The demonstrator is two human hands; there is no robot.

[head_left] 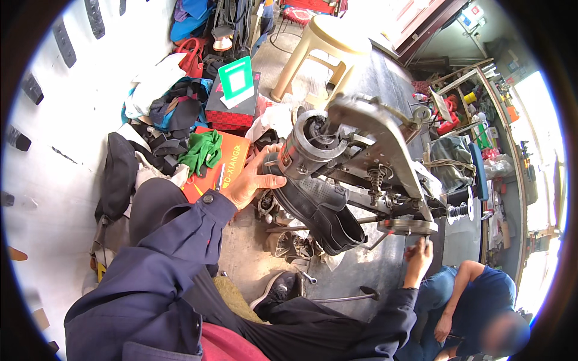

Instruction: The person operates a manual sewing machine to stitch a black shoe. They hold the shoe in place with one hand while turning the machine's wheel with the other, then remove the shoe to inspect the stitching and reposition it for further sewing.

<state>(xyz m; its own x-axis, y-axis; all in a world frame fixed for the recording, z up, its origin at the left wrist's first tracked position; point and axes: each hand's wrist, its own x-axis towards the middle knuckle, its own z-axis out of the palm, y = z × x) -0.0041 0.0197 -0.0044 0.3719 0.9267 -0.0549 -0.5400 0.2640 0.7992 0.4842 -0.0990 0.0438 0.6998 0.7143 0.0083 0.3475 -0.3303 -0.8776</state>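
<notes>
A black leather shoe [307,207] hangs tilted at a metal shoe-stitching machine [391,150], its toe end up against the machine's round head [313,143]. My left hand [250,182] is closed on the toe end, thumb across the near side; the machine head hides some of its fingers. The shoe's opening faces the lower right. My right hand [418,260] is closed round the small crank handle [425,239] at the rim of the machine's hand wheel [409,227]. Where the needle meets the shoe is hidden.
Left of the machine lie an orange box [232,153], a green cloth [203,150] and piled fabrics. A green sign [236,78] stands on a dark red box. Beyond is a beige plastic stool [328,45]. Another person [475,307] sits at the lower right, near cluttered shelves [497,138].
</notes>
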